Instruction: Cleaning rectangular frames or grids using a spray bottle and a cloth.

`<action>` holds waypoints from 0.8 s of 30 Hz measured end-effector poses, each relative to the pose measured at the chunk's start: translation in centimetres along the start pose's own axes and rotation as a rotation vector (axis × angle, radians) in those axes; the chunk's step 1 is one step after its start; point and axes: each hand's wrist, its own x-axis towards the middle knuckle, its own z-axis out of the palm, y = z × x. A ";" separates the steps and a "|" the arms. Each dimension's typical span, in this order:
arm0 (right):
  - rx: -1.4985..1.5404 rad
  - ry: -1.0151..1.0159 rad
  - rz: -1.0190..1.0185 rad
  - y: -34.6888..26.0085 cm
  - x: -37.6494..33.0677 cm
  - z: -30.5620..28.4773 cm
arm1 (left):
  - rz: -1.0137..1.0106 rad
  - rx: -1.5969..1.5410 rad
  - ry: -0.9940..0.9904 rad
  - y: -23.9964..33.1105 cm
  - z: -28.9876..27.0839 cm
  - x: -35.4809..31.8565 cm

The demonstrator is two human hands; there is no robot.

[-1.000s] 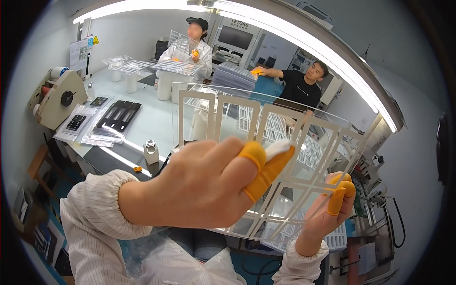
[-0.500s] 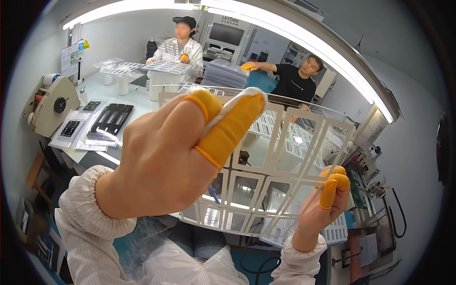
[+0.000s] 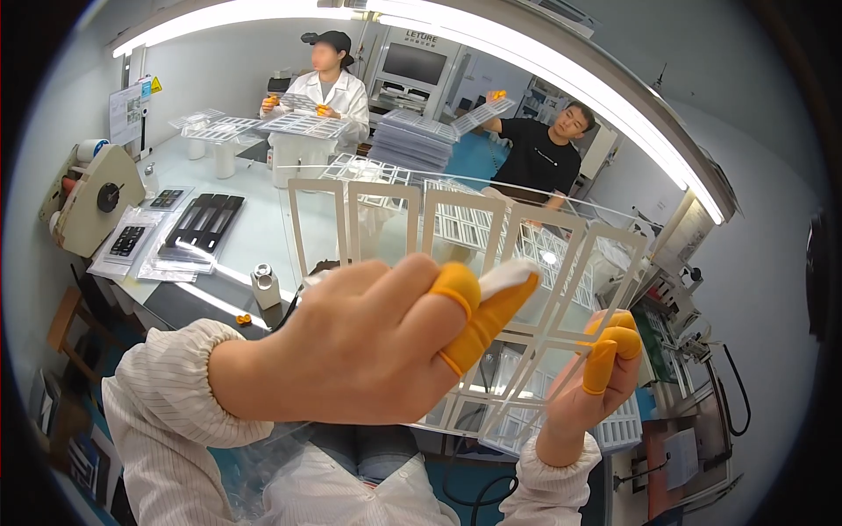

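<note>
Close before the face, the left hand (image 3: pixel 368 342) presses a white cloth (image 3: pixel 507 277) onto a clear printed sheet (image 3: pixel 456 237); the right hand (image 3: pixel 596 377) pinches its lower corner. It looks light, thin, flexible, best held by edges.

Orange finger cots and a white-framed clear sheet against a pale workbench

A transparent plastic sheet printed with white rectangular frames (image 3: pixel 456 254) is pinched by a left hand (image 3: pixel 368 351) and a right hand (image 3: pixel 596 377), both in orange rubber finger cots, the left pressing a small white wipe (image 3: pixel 507 276). Sleeves are white with fine stripes. Behind: black oblong trays (image 3: pixel 203 219) on the glossy pale-grey table (image 3: pixel 254 237), a beige tape dispenser (image 3: pixel 88 202), one co-worker in a white coat, another in a black shirt.
</note>
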 end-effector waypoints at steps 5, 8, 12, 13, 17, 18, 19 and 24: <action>-0.021 0.007 -0.019 0.3 -0.1 0.0 | -0.047 0.214 0.066 -1.4 -1.4 1.9; -0.034 0.032 0.002 0.8 0.0 0.0 | -0.115 0.229 0.075 -2.0 -2.7 1.1; 0.017 0.117 0.054 1.7 0.4 -1.4 | -0.122 0.383 0.137 -2.5 -4.4 -0.4; 0.044 0.156 0.081 1.9 0.7 -1.8 | -0.136 0.407 0.149 -3.1 -4.7 -0.9; 0.153 0.148 0.142 3.1 1.5 -4.0 | -0.220 0.451 0.143 -3.6 -5.7 -2.5; 0.181 0.135 0.150 3.4 1.5 -4.1 | -0.244 0.444 0.131 -3.8 -6.0 -2.9; 0.186 0.129 0.149 3.6 1.5 -4.0 | -0.248 0.450 0.133 -4.0 -6.0 -3.5; 0.237 0.148 0.171 4.3 1.8 -4.7 | -0.265 0.412 0.056 -4.5 -5.7 -4.6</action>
